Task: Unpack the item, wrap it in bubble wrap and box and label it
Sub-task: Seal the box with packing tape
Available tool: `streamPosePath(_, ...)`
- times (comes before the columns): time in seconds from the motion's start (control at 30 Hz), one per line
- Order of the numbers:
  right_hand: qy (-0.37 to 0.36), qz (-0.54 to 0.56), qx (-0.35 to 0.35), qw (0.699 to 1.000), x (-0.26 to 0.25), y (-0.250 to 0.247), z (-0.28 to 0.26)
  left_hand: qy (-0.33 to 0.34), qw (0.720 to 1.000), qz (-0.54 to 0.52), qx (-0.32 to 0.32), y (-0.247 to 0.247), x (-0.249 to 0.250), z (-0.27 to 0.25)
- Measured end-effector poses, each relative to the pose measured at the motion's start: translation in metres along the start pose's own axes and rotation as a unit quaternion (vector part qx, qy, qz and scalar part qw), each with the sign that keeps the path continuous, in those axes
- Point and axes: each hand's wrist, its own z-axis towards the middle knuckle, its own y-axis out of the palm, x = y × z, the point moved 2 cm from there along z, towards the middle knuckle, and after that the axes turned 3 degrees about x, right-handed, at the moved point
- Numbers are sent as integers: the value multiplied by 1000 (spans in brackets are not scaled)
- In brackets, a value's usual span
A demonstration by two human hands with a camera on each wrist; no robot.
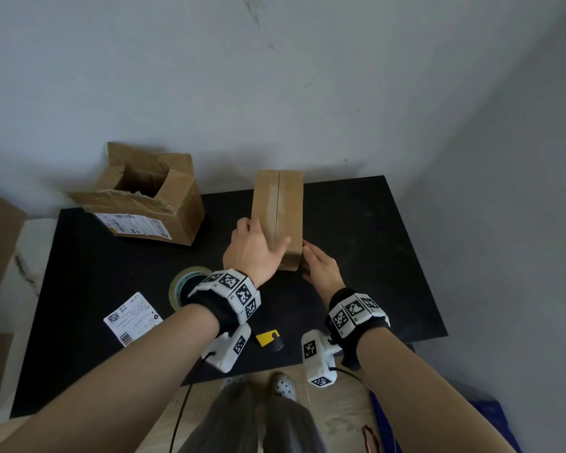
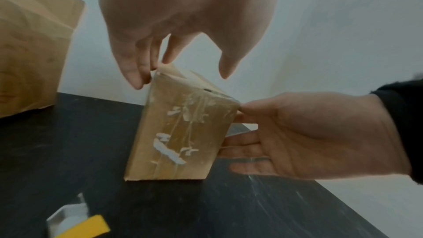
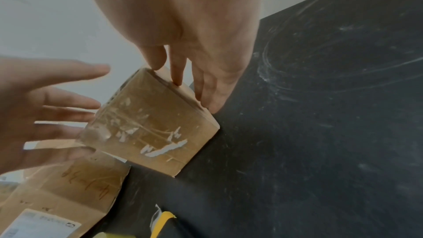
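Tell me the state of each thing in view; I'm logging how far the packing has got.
small box: closed, taped along its seam, no label visible.
large box: open, flaps torn, label on its side.
loose label: flat on the table, not applied.
tape roll: lying flat.
left hand: open, on the small box.
right hand: open, beside it.

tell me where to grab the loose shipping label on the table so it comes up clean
Judging by how it lies, take the shipping label by its near corner, coming from the table's front edge. It lies flat on the black top, so fingers should slide under that corner and pinch; pressing down from above gives nothing to hold.
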Motion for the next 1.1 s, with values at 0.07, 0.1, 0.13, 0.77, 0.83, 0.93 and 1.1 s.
streamPosePath(0.07, 9, 12, -5, 1000, -1, -1, 1, -18, 999, 29, -16, 2, 11, 0)
streamPosePath(0.1, 18, 20, -10, 1000, -2, -1, 2, -28, 999, 37, -22, 3, 15, 1)
streamPosePath(0.13, 27, 27, -16, 999, -3, -2, 2, -39, 998, 44, -28, 3, 19, 1)
streamPosePath(0.77, 74, 122, -36, 989, -17, 4, 10, -200, 878, -430, -63, -6, -51, 6)
streamPosePath(0.83, 69, 146, -38, 986, -18, 1, 8, -201, 865, -453, -76, -3, -55, 5)
streamPosePath(0.93, 60, 163, -42, 984, -18, -7, 4, -190, 856, -473, -89, -1, -55, 4)
streamPosePath(1.1, 35, 101, -9, 994, -19, -15, 6, -175, 861, -472, -79, 3, -50, 0)
